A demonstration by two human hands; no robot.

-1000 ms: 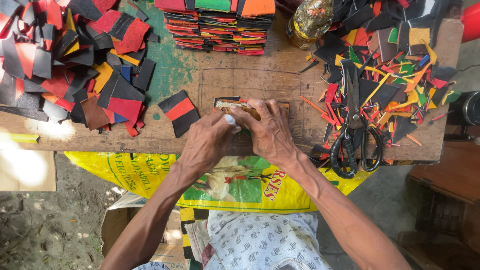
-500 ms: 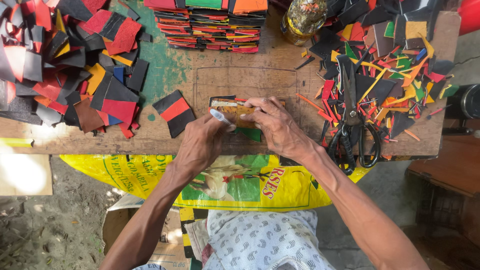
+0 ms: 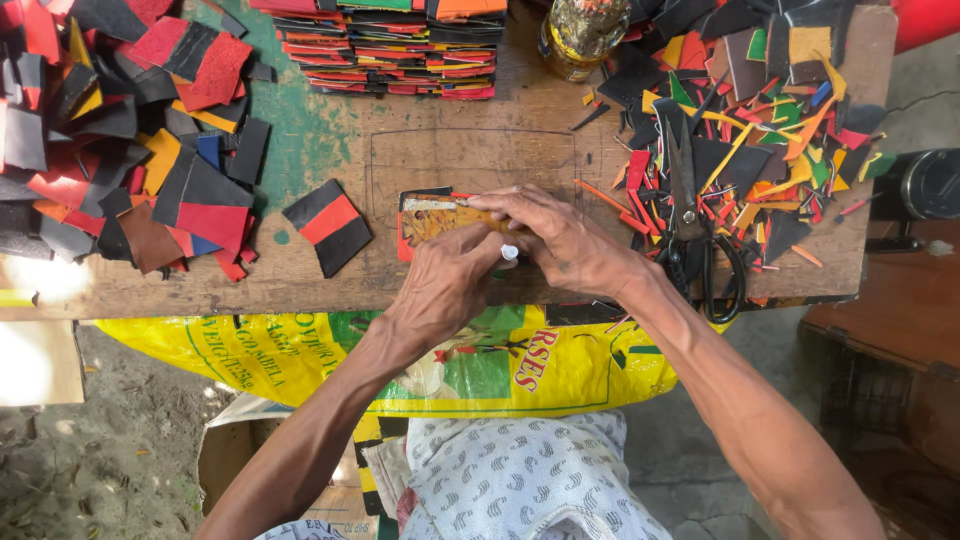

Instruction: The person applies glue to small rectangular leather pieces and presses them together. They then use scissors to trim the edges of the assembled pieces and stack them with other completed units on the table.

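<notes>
Far left of the desk (image 3: 300, 280), a loose heap of red/black/yellow offcuts (image 3: 120, 130) spills toward the edge. Next over, one black-and-red piece (image 3: 328, 226) lies alone, near but apart from the work.

Centre: the card-sized piece (image 3: 437, 217), yellowish face w/ red border, lies flat on the desk inside a scored rectangle. My left hand (image 3: 447, 285) sits at its near edge, grip clenched round a small white-tipped tool (image 3: 510, 252), tip just beside the card's lower right part. My right hand (image 3: 565, 240) lies over the card's right end, fingers (image 3: 500, 200) pressing it flat: grip not closed round anything, just pinning.

Risks as I judge them: the card is held by pressure only, so if the right fingers ease off it could skid or turn under the tool. The tip works v. close to those fingers, so a slip could nick them. The hands hide most of the card's right half, so I can't tell how the tool meets it.

Behind, a stacked row of red/black/green pieces (image 3: 390, 45), then a glass jar (image 3: 583, 35) at the far edge. Right: black scissors (image 3: 700, 240) just beside the right wrist, in a mess of coloured strips (image 3: 770, 130); the wrist could catch the scissors. Below the desk edge, a yellow sack (image 3: 300, 350).
</notes>
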